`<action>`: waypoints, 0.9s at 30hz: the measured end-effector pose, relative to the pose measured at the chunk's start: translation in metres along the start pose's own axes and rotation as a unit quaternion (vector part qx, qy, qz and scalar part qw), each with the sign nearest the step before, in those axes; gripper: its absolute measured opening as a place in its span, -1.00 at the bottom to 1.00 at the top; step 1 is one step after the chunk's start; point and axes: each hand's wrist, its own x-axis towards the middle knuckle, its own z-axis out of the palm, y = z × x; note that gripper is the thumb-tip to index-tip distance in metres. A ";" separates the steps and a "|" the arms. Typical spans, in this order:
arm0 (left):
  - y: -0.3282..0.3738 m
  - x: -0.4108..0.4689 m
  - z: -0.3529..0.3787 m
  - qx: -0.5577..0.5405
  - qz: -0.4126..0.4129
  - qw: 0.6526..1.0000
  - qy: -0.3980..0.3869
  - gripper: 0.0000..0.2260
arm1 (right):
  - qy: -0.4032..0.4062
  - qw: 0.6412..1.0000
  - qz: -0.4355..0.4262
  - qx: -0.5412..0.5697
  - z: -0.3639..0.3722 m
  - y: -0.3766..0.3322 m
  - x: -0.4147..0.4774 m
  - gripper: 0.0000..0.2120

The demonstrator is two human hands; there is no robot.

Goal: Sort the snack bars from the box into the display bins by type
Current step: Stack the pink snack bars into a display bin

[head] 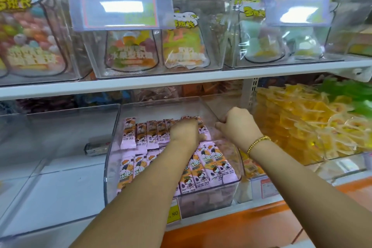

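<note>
The snack bars sit in two rows in the clear bin (pixel 112 167) on the lower shelf. In the near row (pixel 211 169) I count seven pink wrappers; the forearms hide any others. The far row (pixel 141 135) shows six. They look light, flat and slick, so best pinched across the middle, several at once. The left hand (pixel 185 133) lies knuckles-up on the far row; whether it grips or only presses, I cannot tell. At 3 o'clock from it, the right hand (pixel 238 125) curls round the bin's side wall.
</note>
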 end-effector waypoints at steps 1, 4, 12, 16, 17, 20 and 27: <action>0.000 0.000 0.000 0.009 -0.002 1.000 0.008 -0.61 | 0.000 1.000 0.002 -0.005 0.002 0.000 0.002 -0.71; 0.000 0.004 -0.004 0.013 0.004 1.000 -0.007 -0.61 | 0.015 1.000 -0.001 -0.023 0.006 -0.001 0.004 -0.82; -0.050 -0.047 -0.015 0.040 0.083 0.995 -0.035 -0.71 | 0.032 0.999 0.019 0.038 0.010 0.006 0.000 -0.67; -0.078 -0.078 -0.026 0.085 0.072 0.994 -0.011 -0.64 | 0.037 0.998 0.032 0.050 0.011 0.005 0.001 -0.72; -0.079 -0.085 -0.028 0.081 0.061 0.995 -0.016 -0.63 | 0.034 0.998 0.033 0.044 0.010 0.003 -0.001 -0.72; -0.073 -0.119 -0.035 0.008 0.043 0.998 0.046 -0.78 | 0.010 0.998 0.038 0.045 0.002 -0.004 -0.015 -0.67; -0.052 -0.274 -0.020 -0.187 0.017 0.973 0.130 -0.81 | 0.000 0.995 0.028 0.097 0.016 0.017 -0.104 -0.58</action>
